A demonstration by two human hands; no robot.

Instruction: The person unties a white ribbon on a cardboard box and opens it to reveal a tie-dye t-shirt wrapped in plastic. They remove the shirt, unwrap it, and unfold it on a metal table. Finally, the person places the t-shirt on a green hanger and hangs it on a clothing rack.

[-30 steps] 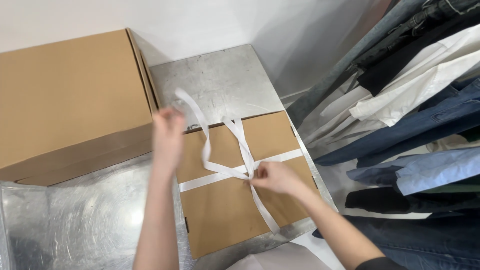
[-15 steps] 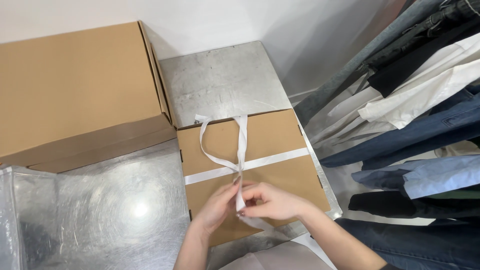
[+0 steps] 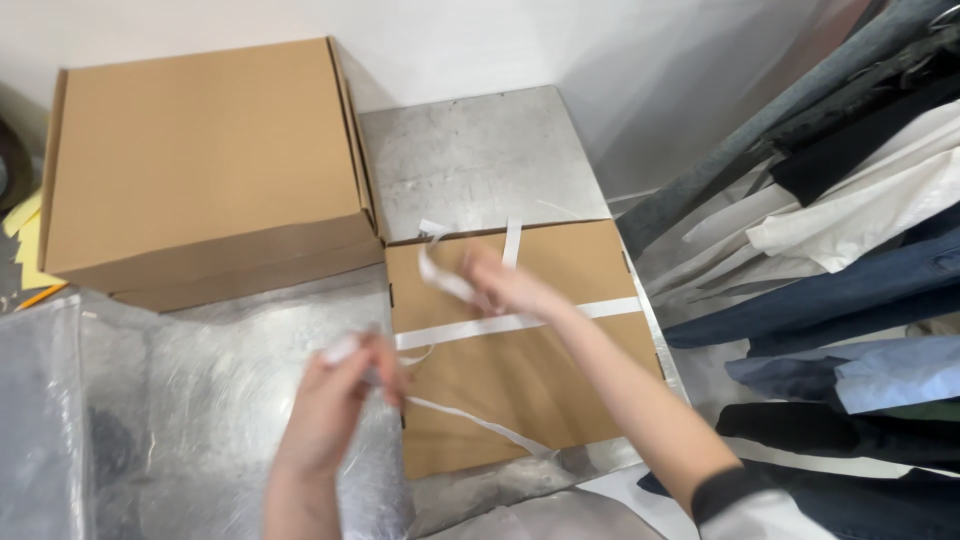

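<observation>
l hand (image 3: 345, 385) & r hand (image 3: 500, 283) each pinch white ribbon (image 3: 515, 322) over flat box (image 3: 520, 370)

Left hand (image 3: 345, 385) and right hand (image 3: 505, 285) pinch white ribbon (image 3: 500, 325) ends; flat brown box (image 3: 520, 370) under fingers.

a larger closed cardboard box (image 3: 205, 165) sits left on the silver foil surface (image 3: 475, 155); hanging clothes (image 3: 850, 220) crowd the right side.

Clothing packing room: hanging garments (image 3: 850, 210), boxes (image 3: 200, 160).
</observation>
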